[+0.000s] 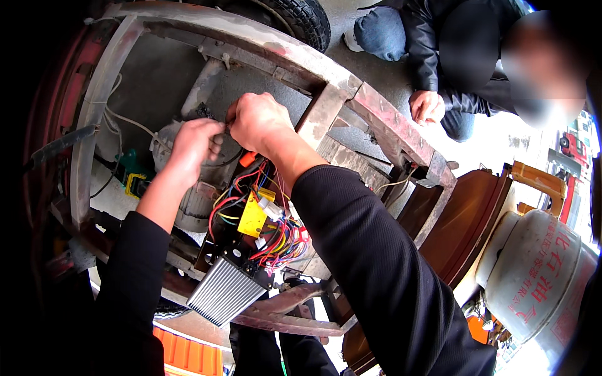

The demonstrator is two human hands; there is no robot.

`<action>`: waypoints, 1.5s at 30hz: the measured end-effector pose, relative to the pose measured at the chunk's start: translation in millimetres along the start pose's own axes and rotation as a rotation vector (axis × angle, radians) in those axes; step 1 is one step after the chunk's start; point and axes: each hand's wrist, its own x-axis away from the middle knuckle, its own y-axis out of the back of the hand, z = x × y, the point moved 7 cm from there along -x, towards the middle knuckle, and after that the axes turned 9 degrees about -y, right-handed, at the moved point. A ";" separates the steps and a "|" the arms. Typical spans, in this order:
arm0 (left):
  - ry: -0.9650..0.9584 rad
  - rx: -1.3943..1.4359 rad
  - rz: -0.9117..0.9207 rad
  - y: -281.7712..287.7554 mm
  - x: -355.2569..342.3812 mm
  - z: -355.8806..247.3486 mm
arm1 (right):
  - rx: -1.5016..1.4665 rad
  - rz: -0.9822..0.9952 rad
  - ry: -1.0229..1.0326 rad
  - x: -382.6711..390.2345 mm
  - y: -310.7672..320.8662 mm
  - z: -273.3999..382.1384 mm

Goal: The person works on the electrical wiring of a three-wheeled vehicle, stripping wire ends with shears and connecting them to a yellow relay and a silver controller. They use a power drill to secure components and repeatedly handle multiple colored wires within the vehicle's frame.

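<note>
My left hand [195, 149] and my right hand [260, 123] meet over the open middle of a metal vehicle frame [351, 78]. Fingers and thumbs are pinched close together, nearly touching. Whatever they hold is too small or too hidden to name. Just below my right wrist is an orange connector [248, 158]. A bundle of coloured wires [285, 241] runs from there past a yellow plate [253, 215] to a finned silver controller box [226, 291]. Under my left hand sits a round grey motor housing [166, 139], partly covered by the hand.
A person in a dark jacket crouches at the far right, with hands [427, 107] together beyond the frame. A tyre [304, 22] lies at the back. On the right stand a grey gas cylinder [533, 269] and a brown panel [461, 219]. An orange crate [188, 352] is at the near left.
</note>
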 end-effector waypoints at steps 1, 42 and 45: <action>0.132 0.269 0.039 -5.0 1.0 7.3 | 0.003 0.007 -0.007 -0.4 -0.5 -0.6; 0.091 0.233 0.058 -8.1 2.7 -7.1 | 0.001 -0.036 -0.034 0.2 1.5 -0.3; 0.073 0.220 0.019 -1.6 2.1 -2.8 | 0.019 -0.036 -0.015 0.1 0.1 -0.9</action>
